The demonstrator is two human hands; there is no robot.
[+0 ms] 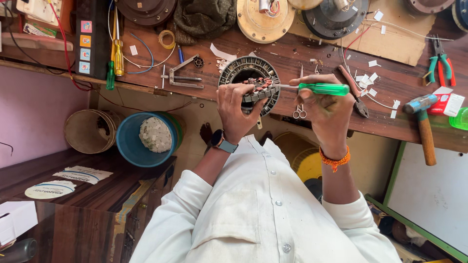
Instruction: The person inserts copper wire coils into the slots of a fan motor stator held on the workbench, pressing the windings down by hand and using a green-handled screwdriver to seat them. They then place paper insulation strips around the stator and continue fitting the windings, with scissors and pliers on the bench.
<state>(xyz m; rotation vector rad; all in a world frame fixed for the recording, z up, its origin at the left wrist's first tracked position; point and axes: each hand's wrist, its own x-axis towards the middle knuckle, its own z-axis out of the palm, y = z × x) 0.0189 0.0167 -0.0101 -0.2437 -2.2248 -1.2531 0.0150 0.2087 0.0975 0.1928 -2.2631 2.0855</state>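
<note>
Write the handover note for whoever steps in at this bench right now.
Left hand: grips the round motor winding core at the bench edge, fingers over its copper coils.
Right hand: holds the green-handled screwdriver, tip pointing into the coils.
Nearby: scissors and pliers beside the right hand, hammer further right.
Done: core out on the bench.
Left: cannot tell how far the coil work has got.
</note>
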